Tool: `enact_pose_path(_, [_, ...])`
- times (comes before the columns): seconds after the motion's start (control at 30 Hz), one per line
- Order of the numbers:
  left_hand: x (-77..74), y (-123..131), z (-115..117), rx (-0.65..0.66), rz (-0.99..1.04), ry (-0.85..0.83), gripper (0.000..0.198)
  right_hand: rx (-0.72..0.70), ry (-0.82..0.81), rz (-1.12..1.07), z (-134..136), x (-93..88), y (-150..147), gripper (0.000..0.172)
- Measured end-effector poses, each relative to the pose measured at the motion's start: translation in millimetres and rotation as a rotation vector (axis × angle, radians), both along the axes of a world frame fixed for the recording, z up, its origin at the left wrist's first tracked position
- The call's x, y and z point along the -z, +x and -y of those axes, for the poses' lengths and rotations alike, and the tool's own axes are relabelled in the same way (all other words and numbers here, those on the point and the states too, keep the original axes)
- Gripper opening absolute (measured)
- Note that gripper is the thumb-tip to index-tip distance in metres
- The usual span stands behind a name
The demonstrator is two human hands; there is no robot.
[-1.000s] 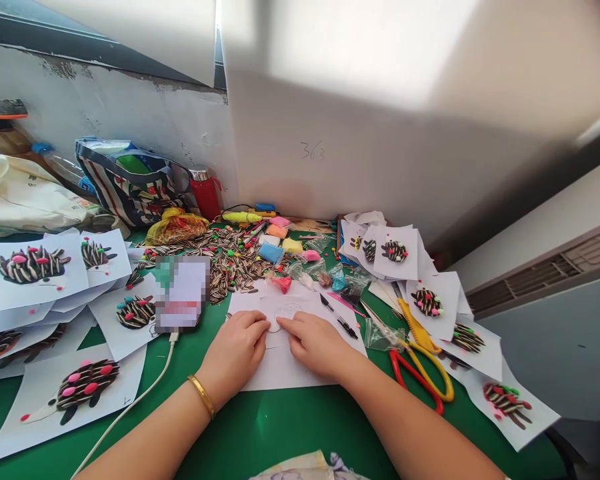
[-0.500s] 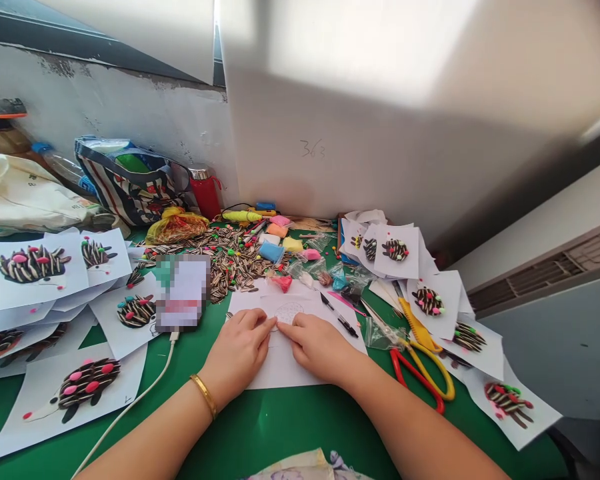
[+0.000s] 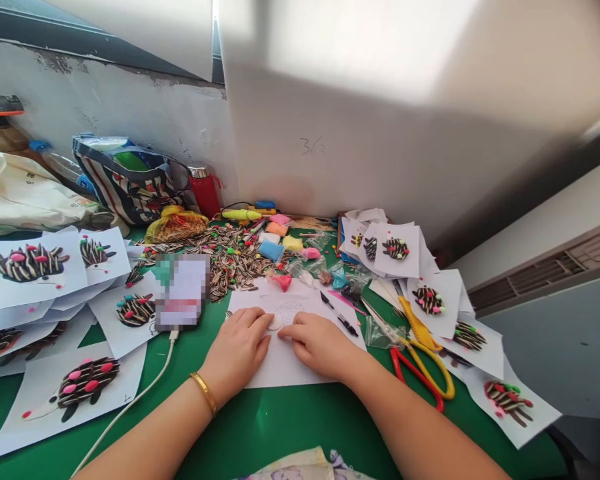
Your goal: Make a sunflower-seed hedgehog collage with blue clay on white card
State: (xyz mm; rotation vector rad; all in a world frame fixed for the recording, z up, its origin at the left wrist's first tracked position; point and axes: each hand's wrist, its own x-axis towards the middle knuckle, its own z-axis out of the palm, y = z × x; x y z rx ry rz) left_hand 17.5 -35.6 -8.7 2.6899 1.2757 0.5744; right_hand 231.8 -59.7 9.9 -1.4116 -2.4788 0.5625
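A white sheet of paper (image 3: 280, 371) lies before me on the table, with a dotted rounded drawing (image 3: 291, 309) on it. Beside the drawing is a small pale rounded shape (image 3: 276, 323); I cannot tell if it is drawn or laid on. My left hand (image 3: 239, 345) rests on the sheet, fingers stretched toward that shape, holding nothing visible. From the other side, my right hand (image 3: 321, 344) touches the sheet with its index finger extended and the others bent. A black pen (image 3: 340, 315) lies on the sheet's right part.
Sunflower seeds (image 3: 230, 263) are heaped behind the sheet, near coloured clay packs (image 3: 271, 251). Left are seed-hedgehog pictures (image 3: 87, 387) and a phone (image 3: 181, 293) on a cable. Scissors (image 3: 425, 360) and more pictures (image 3: 433, 303) lie right. A red flask (image 3: 205, 195) stands behind.
The fingertips have drawn apart: my right fingers moved slightly right and my left fingers slightly left. More of the pale shape and the drawing shows between them.
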Motion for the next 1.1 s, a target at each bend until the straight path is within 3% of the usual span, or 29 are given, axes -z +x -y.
enact_pose_path(0.53, [-1.3, -0.1, 0.0, 0.004, 0.044, 0.024, 0.021, 0.023, 0.001, -0.027, -2.1, 3.1, -9.9, 0.037])
enact_pose_path(1.1, [0.5, -3.4, -1.7, 0.024, 0.053, -0.015, 0.024, 0.058, -0.032, -0.191, -7.1, 6.5, -2.5, 0.027])
